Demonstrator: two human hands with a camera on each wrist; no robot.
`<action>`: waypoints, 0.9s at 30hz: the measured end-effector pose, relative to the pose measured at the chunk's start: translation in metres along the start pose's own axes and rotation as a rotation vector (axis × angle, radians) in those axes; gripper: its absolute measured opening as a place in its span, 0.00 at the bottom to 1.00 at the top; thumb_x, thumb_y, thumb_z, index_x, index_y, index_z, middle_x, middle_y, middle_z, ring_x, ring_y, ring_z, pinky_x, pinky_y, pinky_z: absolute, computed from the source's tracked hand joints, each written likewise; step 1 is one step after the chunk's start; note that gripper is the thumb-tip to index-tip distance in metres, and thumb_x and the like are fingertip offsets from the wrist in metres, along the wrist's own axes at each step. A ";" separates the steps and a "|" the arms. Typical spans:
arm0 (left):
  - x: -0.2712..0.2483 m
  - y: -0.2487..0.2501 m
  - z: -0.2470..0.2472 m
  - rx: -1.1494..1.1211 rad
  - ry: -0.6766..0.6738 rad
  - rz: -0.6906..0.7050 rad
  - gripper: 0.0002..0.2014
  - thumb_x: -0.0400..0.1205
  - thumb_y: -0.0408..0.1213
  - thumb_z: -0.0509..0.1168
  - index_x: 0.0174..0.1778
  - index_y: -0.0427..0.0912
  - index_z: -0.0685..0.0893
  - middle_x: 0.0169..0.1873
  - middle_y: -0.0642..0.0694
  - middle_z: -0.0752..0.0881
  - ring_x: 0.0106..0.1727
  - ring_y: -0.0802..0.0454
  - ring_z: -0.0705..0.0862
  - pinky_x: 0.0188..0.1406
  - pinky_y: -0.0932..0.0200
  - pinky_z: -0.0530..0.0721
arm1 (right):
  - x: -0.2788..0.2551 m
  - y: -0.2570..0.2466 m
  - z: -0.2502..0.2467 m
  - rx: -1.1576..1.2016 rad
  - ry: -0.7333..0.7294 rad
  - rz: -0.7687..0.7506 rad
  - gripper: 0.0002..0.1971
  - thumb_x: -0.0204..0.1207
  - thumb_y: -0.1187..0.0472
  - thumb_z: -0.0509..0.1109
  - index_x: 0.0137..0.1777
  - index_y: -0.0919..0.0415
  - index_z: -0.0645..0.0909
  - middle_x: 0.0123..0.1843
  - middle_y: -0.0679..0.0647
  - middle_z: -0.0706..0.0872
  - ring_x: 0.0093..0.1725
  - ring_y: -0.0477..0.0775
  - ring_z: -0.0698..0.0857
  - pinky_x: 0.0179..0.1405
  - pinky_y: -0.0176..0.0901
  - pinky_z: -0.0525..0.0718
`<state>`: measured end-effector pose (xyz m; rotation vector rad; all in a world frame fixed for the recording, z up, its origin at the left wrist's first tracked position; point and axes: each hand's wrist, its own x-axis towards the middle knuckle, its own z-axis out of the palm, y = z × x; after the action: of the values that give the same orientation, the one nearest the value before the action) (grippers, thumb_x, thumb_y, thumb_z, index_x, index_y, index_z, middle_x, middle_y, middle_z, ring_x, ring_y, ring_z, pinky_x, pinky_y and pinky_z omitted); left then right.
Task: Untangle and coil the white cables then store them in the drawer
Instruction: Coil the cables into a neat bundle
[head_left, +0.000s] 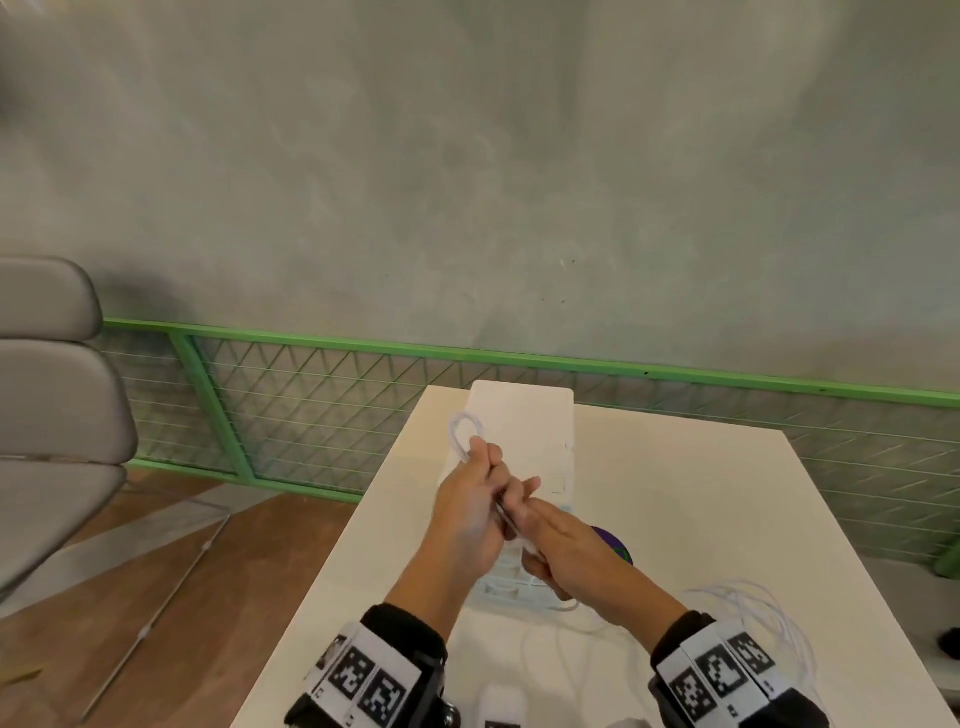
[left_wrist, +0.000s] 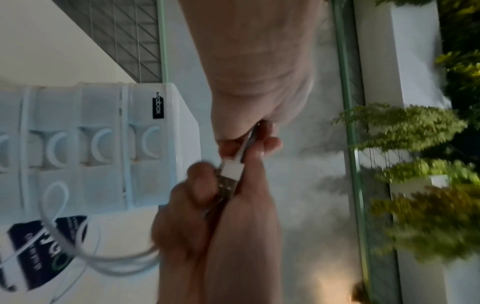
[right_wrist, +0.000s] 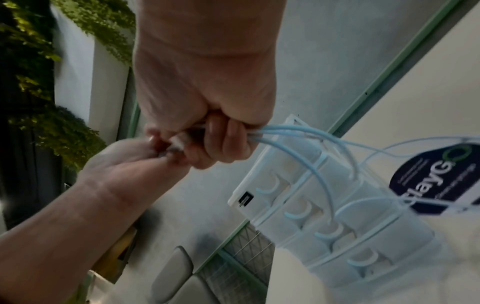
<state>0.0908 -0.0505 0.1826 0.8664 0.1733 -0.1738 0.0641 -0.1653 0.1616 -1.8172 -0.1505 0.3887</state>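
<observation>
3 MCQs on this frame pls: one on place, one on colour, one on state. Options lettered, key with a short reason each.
1. Where does the drawer unit stand?
A. on the table
B. on the floor
C. on the chair

2. What colour is the railing behind the table?
A. red
B. green
C. black

3. What is the left hand doing?
A. lying flat on the table
B. hanging idle
C. gripping a white cable

Key:
1 A, the unit's base sits on the white tabletop at its far edge.
2 B, the head view shows a bright green frame with wire mesh.
3 C, a cable loop sticks out above its curled fingers, and the right hand grips cable right beside it.
</observation>
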 end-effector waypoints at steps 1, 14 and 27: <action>0.004 0.006 -0.005 -0.041 0.012 0.008 0.19 0.88 0.45 0.49 0.32 0.41 0.71 0.14 0.53 0.62 0.14 0.57 0.63 0.30 0.59 0.85 | -0.001 0.003 -0.006 -0.036 -0.010 0.011 0.17 0.81 0.44 0.55 0.37 0.52 0.74 0.21 0.42 0.67 0.22 0.45 0.62 0.19 0.34 0.61; 0.024 0.056 -0.041 -0.121 0.126 0.135 0.21 0.87 0.48 0.49 0.30 0.43 0.69 0.12 0.56 0.62 0.11 0.61 0.59 0.09 0.69 0.59 | -0.025 0.001 -0.112 -0.513 -0.079 0.122 0.12 0.75 0.48 0.67 0.56 0.43 0.85 0.33 0.32 0.89 0.33 0.32 0.85 0.31 0.28 0.80; 0.012 0.108 -0.078 -0.150 0.300 0.335 0.20 0.87 0.49 0.50 0.32 0.44 0.70 0.12 0.55 0.62 0.12 0.59 0.59 0.11 0.67 0.61 | -0.055 0.054 -0.212 -0.986 0.322 0.367 0.10 0.79 0.52 0.65 0.56 0.52 0.82 0.63 0.55 0.85 0.57 0.54 0.82 0.45 0.39 0.72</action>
<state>0.1204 0.0769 0.2102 0.7566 0.3135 0.2812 0.0791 -0.3903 0.1696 -2.8693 0.2742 0.2819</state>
